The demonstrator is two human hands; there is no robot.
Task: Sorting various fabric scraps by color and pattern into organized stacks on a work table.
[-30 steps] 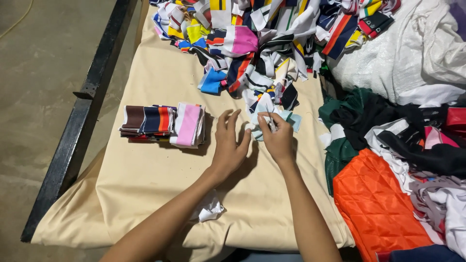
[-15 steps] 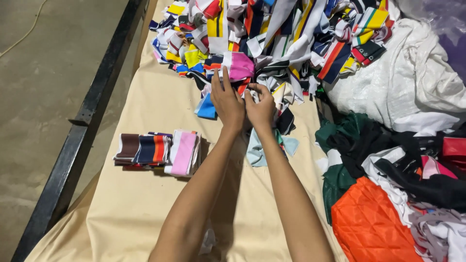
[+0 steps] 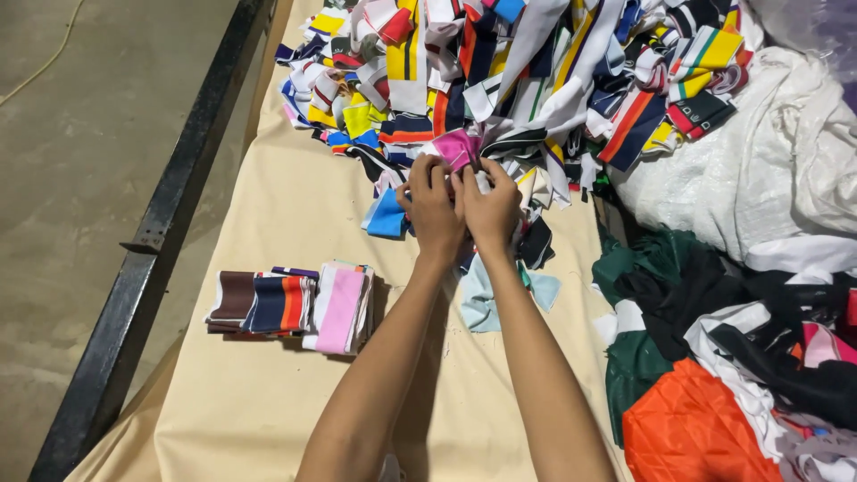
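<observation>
Upper centre of frame: both hands meet at the near edge of the big heap of multicoloured striped knit fabric strips (image 3: 536, 80).
Left hand (image 3: 433, 210): fingers curled, grip closed on a small pink fabric piece (image 3: 457, 147) at the heap's edge.
Right hand (image 3: 491, 210): pressed against the left, fingers bent into the same bunch; grip looks closed on the pink piece or the white scraps beside it, cannot tell which.
Table: covered with a beige cloth (image 3: 268, 402), black metal rail (image 3: 170, 223) along the left side of the frame.
Done so far: a short row of folded pieces, brown, navy-and-orange and pink (image 3: 290, 308), lies stacked at left centre, well apart from the hands.
Also laid out: a pale blue fabric piece (image 3: 486, 299) flat on the cloth between the forearms, lower than the hands.
Left to do: judging by the size of the heap against the small stack, sorting is at an early stage; most strips are unsorted.
Right of frame: white sack-like cloth (image 3: 759, 170) upper right; dark green, black and orange quilted fabric (image 3: 687, 428) lower right.
Change since a second ago: hands were lower, flat on the pale blue piece near the stack; they have moved up into the heap, and the pale blue piece stays behind.
</observation>
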